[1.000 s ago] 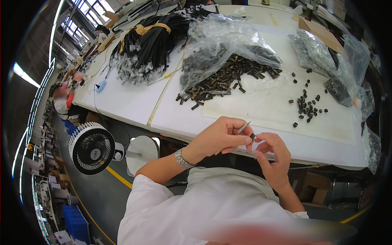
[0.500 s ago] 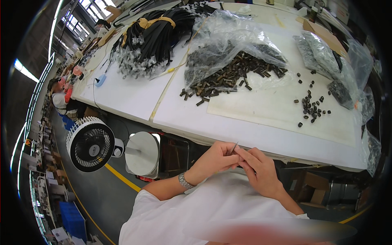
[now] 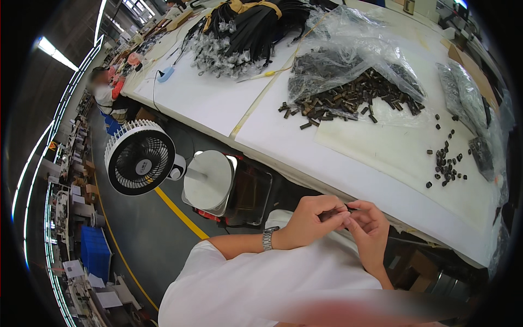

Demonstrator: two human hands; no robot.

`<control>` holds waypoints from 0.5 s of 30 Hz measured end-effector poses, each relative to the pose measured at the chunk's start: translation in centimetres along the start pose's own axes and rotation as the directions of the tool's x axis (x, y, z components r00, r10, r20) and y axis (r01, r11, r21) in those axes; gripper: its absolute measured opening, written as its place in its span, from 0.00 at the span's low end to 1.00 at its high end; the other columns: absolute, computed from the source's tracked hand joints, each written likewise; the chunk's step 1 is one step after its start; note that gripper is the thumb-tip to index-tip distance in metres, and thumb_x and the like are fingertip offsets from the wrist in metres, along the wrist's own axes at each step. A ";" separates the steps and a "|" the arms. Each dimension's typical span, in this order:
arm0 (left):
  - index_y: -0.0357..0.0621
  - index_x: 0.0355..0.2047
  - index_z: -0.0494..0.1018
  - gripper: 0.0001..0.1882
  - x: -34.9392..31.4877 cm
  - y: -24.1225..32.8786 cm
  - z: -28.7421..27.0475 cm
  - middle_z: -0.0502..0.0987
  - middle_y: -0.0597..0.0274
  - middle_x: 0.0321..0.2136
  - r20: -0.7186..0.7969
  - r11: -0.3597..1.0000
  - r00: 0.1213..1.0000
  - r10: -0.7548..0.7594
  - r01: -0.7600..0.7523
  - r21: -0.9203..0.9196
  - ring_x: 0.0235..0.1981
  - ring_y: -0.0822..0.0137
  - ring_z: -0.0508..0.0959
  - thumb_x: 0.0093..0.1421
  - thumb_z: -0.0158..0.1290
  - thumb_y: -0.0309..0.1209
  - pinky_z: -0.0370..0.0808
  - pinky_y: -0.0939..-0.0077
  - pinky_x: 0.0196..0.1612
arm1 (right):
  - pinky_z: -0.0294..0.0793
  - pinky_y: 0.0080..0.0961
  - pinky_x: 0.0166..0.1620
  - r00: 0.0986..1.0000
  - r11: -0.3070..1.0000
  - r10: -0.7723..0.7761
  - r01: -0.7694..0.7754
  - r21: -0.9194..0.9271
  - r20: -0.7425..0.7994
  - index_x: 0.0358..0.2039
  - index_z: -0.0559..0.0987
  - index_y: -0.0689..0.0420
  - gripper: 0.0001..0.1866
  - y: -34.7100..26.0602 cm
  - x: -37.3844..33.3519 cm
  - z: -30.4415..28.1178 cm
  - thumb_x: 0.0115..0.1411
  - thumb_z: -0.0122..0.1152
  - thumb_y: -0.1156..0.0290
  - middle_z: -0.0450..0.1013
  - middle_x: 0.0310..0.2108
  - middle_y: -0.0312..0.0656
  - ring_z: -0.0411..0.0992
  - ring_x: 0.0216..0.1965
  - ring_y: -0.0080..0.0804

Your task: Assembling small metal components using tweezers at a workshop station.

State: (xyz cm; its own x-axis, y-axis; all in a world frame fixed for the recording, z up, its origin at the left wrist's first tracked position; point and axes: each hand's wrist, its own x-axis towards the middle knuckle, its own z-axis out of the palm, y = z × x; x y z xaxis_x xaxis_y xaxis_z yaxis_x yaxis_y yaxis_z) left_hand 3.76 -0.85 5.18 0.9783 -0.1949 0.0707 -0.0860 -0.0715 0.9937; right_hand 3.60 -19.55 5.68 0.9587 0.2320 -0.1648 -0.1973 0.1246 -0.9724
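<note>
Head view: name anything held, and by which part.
A small dark piece, mostly hidden, between the fingers of the left hand and right hand; which part cannot be told.

Left fingers (image 3: 333, 222) against right fingers (image 3: 358, 230)

We see only a dark sliver (image 3: 351, 208) where the left hand (image 3: 311, 223) and right hand (image 3: 371, 233) meet; they cover the rest, so we cannot tell its kind or which one grips it. The clear bag (image 3: 354, 27) veils part of the dark pieces (image 3: 348, 99), and the upper edge cuts off the straps (image 3: 256, 34). At right, the bags (image 3: 468, 103) fade into the black rim. A co-worker (image 3: 105, 96) has a blurred face, and we cannot name the reddish smear (image 3: 370, 308) along the lower edge. Beneath the table (image 3: 297, 147), we lose the boxes (image 3: 422, 267) in shadow.
</note>
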 end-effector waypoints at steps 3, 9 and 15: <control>0.33 0.36 0.80 0.03 -0.9 -0.1 0.5 0.83 0.62 0.28 -0.045 0.999 0.998 0.032 -0.033 -0.020 0.28 0.80 0.78 0.66 0.61 0.22 0.73 0.84 0.30 | 0.82 0.23 0.45 0.999 0.980 0.039 -0.042 0.196 0.020 0.49 0.78 0.67 0.11 1.0 -0.6 0.0 0.67 0.64 0.82 0.83 0.36 0.45 0.82 0.36 0.29; 0.36 0.36 0.79 0.05 -0.1 0.1 -0.1 0.78 0.66 0.24 0.020 0.979 0.999 -0.025 0.020 0.203 0.24 0.80 0.73 0.62 0.64 0.23 0.69 0.82 0.27 | 0.81 0.23 0.42 0.991 0.961 0.134 -0.132 0.243 0.009 0.41 0.80 0.67 0.04 2.0 -0.8 -1.0 0.69 0.63 0.80 0.82 0.36 0.44 0.80 0.34 0.26; 0.36 0.33 0.78 0.06 0.1 1.4 -1.2 0.77 0.68 0.23 0.186 0.955 0.978 -0.097 0.039 0.294 0.21 0.81 0.68 0.61 0.64 0.26 0.63 0.81 0.24 | 0.74 0.18 0.37 0.970 0.980 0.197 -0.192 -0.053 0.139 0.36 0.79 0.64 0.03 -0.4 -2.0 -1.2 0.66 0.63 0.78 0.78 0.28 0.35 0.76 0.31 0.19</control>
State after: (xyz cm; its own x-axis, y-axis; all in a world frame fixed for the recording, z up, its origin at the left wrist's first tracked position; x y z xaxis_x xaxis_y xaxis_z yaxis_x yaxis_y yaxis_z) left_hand 4.01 0.22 6.68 0.9297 -0.3658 -0.0434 -0.0999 -0.3637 0.9261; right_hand 2.01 -21.25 6.22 0.8628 0.3840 -0.3289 -0.3662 0.0262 -0.9302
